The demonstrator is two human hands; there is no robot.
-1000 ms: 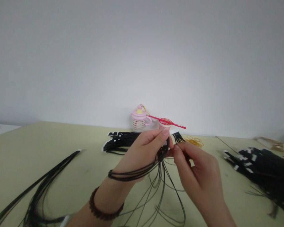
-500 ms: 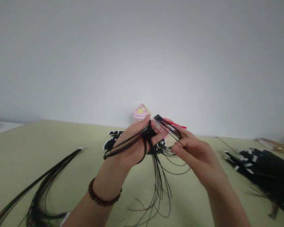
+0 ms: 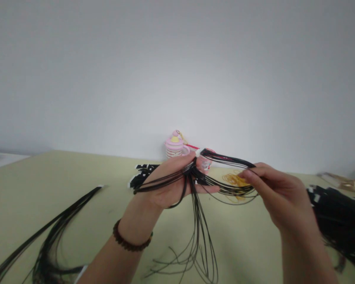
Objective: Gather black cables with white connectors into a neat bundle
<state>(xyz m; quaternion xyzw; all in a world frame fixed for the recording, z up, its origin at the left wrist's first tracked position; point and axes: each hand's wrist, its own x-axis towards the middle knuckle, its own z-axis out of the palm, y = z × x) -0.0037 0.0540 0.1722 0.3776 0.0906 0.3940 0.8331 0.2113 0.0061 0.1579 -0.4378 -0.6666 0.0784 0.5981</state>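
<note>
Above the middle of the desk (image 3: 62, 169), the left hand (image 3: 165, 185) is closed around the black cords (image 3: 228, 161) where they bunch, and the right hand (image 3: 281, 197) pinches the far end of their loop between thumb and fingertips. The loop's long axis runs sideways, left hand to right, while loose ends hang from the left hand toward the near edge.

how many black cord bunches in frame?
4: held bunch between left hand and right hand; loose bunch at left; back tagged pile behind left hand; right tagged pile. More possibly hidden.
</note>
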